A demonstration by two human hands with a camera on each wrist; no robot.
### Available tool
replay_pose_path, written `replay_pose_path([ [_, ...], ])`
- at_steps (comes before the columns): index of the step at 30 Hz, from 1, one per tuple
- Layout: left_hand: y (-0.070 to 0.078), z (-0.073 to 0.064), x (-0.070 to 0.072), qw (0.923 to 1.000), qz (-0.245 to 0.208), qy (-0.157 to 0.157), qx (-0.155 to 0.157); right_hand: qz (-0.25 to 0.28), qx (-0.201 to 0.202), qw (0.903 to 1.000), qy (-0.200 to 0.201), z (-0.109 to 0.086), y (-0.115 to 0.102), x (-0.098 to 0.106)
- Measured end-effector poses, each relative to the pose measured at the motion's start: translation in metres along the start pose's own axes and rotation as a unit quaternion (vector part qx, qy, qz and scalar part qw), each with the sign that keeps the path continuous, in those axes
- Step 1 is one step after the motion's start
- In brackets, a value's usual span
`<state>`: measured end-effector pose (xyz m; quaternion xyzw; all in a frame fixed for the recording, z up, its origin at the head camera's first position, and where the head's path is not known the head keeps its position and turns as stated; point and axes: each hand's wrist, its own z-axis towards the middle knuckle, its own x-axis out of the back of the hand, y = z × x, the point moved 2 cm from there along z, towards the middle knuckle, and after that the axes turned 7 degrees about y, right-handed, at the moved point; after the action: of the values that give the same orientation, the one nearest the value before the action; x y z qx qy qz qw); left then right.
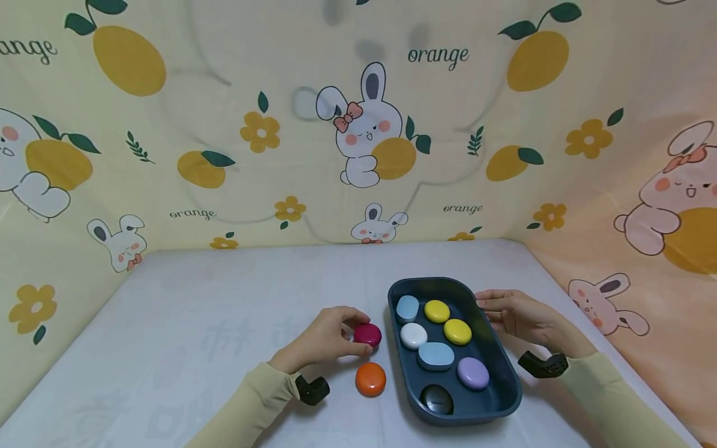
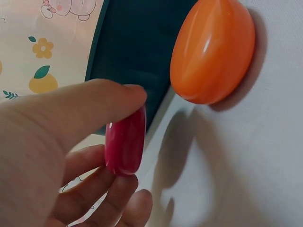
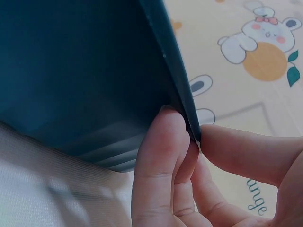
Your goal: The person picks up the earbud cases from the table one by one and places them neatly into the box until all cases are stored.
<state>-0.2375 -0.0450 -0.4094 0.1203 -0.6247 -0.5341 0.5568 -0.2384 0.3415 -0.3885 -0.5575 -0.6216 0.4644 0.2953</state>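
My left hand (image 1: 330, 336) pinches a glossy crimson pebble-shaped piece (image 1: 367, 335) between thumb and fingers, left of the dark blue tray (image 1: 476, 348). In the left wrist view the crimson piece (image 2: 125, 144) is seen edge-on, held above the table. An orange rounded piece (image 1: 371, 379) lies on the table just nearer than that hand, beside the tray. At the tray's right side, my right hand (image 1: 521, 317) grips the rim. The right wrist view has its thumb on one side of the tray wall (image 3: 85, 71) and fingers on the other.
Inside the tray lie light blue pieces (image 1: 436, 356), a white one (image 1: 413, 336), two yellow ones (image 1: 457, 331), a purple one (image 1: 473, 373) and a black one (image 1: 436, 399). A patterned cloth (image 1: 252, 186) rises behind and beside the white table (image 1: 224, 348).
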Motion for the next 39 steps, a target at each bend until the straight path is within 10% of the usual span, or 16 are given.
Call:
replay_pose_path([
  [20, 0.009, 0.0, 0.002, 0.9997, -0.01, 0.022, -0.002, 0.003, 0.002, 1.0, 0.0, 0.001, 0.003, 0.001],
  [31, 0.066, 0.025, -0.01, 0.997, -0.025, 0.039, -0.062, 0.006, -0.005, 1.0, 0.002, 0.0, 0.002, 0.003],
  [39, 0.087, 0.057, -0.028, 0.9957, 0.032, -0.035, -0.08, 0.017, -0.007, 0.9998, 0.012, 0.0, 0.002, 0.001],
])
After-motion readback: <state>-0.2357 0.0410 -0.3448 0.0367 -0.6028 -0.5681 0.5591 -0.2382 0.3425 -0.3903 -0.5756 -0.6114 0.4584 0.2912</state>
